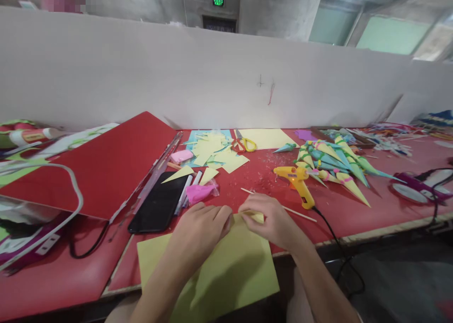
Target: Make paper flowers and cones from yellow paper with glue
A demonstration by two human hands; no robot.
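A large pale-yellow sheet of paper (233,276) hangs over the table's front edge, its upper part under both hands. My left hand (203,226) is closed, with its curled fingers on the sheet's upper edge. Close beside it, my right hand (267,216) pinches the same edge, where a small flap of paper is turned over. The fingertips partly hide that fold. Just beyond my hands lie a thin wooden stick (299,213), a pink clay-like lump in plastic (200,193) and some white pens (186,193).
A yellow glue gun (297,181) with a black cord lies at right, near several paper cones (339,160). Scissors (244,142) rest by paper scraps (212,148). At left are a black phone (159,202) and a red board (106,167). A white partition (212,77) stands behind.
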